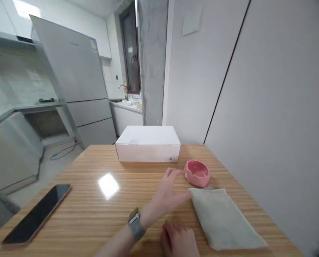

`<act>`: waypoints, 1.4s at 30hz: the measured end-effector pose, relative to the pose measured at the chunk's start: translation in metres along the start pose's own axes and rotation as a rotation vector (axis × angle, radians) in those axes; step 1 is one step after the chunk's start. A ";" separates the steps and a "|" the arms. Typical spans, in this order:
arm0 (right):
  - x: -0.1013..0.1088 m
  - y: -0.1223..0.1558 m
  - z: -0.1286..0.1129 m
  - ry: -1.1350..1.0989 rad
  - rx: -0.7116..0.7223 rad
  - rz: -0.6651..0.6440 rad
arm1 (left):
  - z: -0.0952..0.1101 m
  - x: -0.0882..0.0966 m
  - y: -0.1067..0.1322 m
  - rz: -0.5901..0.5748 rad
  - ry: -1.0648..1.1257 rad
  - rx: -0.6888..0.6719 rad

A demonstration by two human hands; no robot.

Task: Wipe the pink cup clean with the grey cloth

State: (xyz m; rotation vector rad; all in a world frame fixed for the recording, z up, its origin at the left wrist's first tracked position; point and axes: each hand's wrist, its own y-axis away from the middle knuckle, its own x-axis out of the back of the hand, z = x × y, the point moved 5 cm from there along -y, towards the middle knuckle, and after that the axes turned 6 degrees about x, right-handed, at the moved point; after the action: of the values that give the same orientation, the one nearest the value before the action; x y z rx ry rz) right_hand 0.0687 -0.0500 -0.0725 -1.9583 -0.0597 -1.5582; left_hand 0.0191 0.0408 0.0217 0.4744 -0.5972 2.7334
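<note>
Head: two hands [167, 192] [180, 240] (one bowl [197, 175])

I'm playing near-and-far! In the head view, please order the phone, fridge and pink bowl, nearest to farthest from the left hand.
1. Pink bowl: just right of the left hand.
2. Phone: left side of the table.
3. Fridge: back left, beyond the table.
</note>
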 end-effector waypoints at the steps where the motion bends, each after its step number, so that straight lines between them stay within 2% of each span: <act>1: -0.002 -0.001 0.000 0.010 0.003 0.010 | -0.006 -0.008 -0.014 -0.034 0.013 0.037; 4: -0.008 -0.002 -0.002 0.028 0.012 0.045 | -0.024 -0.031 -0.049 -0.095 0.047 0.121; 7: -0.015 0.000 -0.005 0.026 0.018 0.091 | -0.044 -0.051 -0.069 -0.085 0.069 0.163; 11: -0.018 0.000 -0.009 0.055 0.015 0.137 | -0.053 -0.064 -0.073 -0.003 0.111 0.156; 14: -0.013 -0.002 -0.011 0.063 0.018 0.154 | -0.047 -0.057 -0.067 0.033 0.093 0.145; 17: -0.007 -0.003 -0.012 0.060 0.032 0.153 | -0.042 -0.032 -0.054 0.038 0.134 0.142; 19: -0.005 -0.003 -0.012 0.061 0.042 0.148 | -0.042 -0.003 -0.041 0.069 0.191 0.145; 21: -0.004 -0.002 -0.012 0.056 0.048 0.144 | -0.046 0.035 -0.026 0.136 0.205 0.170; 23: -0.003 0.000 -0.011 0.045 0.050 0.138 | -0.054 0.078 -0.007 0.201 0.126 0.221; 26: -0.003 0.001 -0.010 0.028 0.046 0.129 | -0.072 0.145 0.024 0.392 -0.062 0.351; 28: -0.003 0.000 -0.009 0.032 0.046 0.127 | -0.088 0.180 0.042 0.467 -0.170 0.429; 30: -0.002 0.000 -0.010 0.041 0.061 0.120 | -0.103 0.205 0.057 0.531 -0.253 0.469; 32: -0.001 0.000 -0.010 0.047 0.081 0.112 | -0.118 0.221 0.069 0.610 -0.307 0.510; 35: -0.001 0.001 -0.009 0.048 0.095 0.112 | -0.136 0.232 0.078 0.700 -0.342 0.561; 39: 0.000 0.002 -0.009 0.020 0.086 0.122 | -0.144 0.234 0.078 0.717 -0.374 0.559; 42: 0.011 0.002 -0.007 -0.025 0.054 0.131 | -0.143 0.234 0.077 0.710 -0.404 0.561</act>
State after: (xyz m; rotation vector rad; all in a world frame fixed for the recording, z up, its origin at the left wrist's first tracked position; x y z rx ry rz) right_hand 0.0669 -0.0583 -0.0626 -1.9008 0.0155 -1.4333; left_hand -0.2552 0.0892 -0.0391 1.1548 -0.0467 3.5156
